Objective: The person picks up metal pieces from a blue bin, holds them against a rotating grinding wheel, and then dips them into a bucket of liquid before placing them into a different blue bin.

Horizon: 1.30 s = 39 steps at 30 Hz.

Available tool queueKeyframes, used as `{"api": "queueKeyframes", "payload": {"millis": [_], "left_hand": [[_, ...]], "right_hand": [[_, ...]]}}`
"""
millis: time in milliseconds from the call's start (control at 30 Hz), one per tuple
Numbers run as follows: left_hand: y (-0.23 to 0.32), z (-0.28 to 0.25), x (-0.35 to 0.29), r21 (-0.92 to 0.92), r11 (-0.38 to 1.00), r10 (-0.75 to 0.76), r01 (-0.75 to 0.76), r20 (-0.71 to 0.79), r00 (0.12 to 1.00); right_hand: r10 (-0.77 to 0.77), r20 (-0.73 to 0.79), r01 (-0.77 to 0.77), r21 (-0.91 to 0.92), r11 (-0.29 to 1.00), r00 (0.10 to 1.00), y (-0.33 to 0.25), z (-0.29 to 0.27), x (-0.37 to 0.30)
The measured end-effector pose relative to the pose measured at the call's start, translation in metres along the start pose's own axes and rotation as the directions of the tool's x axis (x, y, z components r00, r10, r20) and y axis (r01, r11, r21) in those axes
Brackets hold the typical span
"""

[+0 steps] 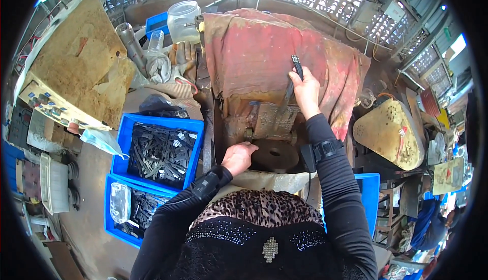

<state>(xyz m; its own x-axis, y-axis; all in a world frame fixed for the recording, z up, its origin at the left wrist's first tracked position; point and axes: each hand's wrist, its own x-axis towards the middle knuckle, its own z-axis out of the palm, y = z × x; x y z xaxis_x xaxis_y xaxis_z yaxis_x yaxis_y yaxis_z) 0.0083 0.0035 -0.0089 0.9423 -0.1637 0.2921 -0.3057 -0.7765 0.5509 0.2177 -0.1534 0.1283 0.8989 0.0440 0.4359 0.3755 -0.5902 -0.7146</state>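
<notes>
My right hand is closed around the upper end of a dark lever, whose bar seems to slope down toward the machine. Low on the machine's front, my left hand has its fingers drawn together. Its fingertips are beside a round dark disc with a hole in its middle; whether they pinch something small is hidden. Between the hands stands a worn metal block of the machine. A stained red cloth drapes over the machine's top.
On my left stand a blue bin of dark flat strips and a second blue bin with a clear plastic tub. A rusty control box rises at far left. A triangular machine cover and another blue bin are at right.
</notes>
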Motion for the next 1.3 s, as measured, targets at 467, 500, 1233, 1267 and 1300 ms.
{"api": "queueKeyframes", "payload": {"millis": [467,500,1233,1267,1300], "left_hand": [[0.0019,-0.0023,0.0011,-0.021,1.000,0.022,-0.022,0.014,1.000],[0.0022,-0.0029,0.0009,-0.028,0.999,0.021,-0.020,0.015,1.000],[0.0062,-0.0056,0.0019,0.025,0.998,-0.050,0.049,0.044,0.998],[0.0065,-0.0058,0.0022,0.026,0.998,-0.050,0.049,0.037,0.998],[0.0067,-0.0060,0.0024,0.027,0.998,-0.051,0.050,0.031,0.998]], "right_hand": [[-0.001,-0.010,0.001,0.019,1.000,1.000,0.0021,0.0016,0.0013],[-0.008,-0.009,0.009,0.027,1.000,1.000,0.0025,0.0015,0.0015],[0.025,0.059,-0.031,0.103,0.994,0.998,0.0055,0.0006,0.0040],[0.036,0.063,-0.043,0.103,0.994,0.997,0.0054,0.0001,0.0044],[0.049,0.069,-0.056,0.102,0.993,0.996,0.0054,0.0004,0.0040]]}}
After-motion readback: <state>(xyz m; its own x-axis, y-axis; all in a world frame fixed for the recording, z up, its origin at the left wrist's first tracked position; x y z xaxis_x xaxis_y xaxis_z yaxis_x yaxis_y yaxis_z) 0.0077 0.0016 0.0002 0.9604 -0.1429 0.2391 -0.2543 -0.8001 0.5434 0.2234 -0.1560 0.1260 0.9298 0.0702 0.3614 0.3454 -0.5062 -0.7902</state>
